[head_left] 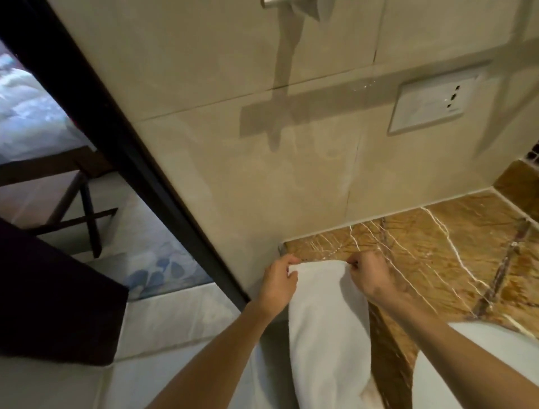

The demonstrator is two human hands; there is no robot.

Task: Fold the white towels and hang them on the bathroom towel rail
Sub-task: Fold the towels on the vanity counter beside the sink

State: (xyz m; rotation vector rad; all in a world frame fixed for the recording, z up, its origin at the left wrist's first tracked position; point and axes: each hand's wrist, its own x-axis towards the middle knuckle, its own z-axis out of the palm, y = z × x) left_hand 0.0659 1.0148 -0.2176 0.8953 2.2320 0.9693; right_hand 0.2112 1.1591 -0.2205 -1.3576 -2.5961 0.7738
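Head view: pinched at the top edge between left grip (278,281) and right grip (369,277), each closed tight on one upper corner of the white towel (326,327). Hanging slack below both grips, down between the forearms, seemingly narrowed lengthwise into a long band. Just beyond the grips, the near edge of the marble counter (437,248). Far above them on the wall, a metal end of what looks like the towel rail (272,3). Up and to the right of the right grip, a wall socket (431,105). Probably mid-fold, not yet hung. Next, likely: match the edges, halve the length if needed, then lift well above the present grip height and drape evenly over the rail.
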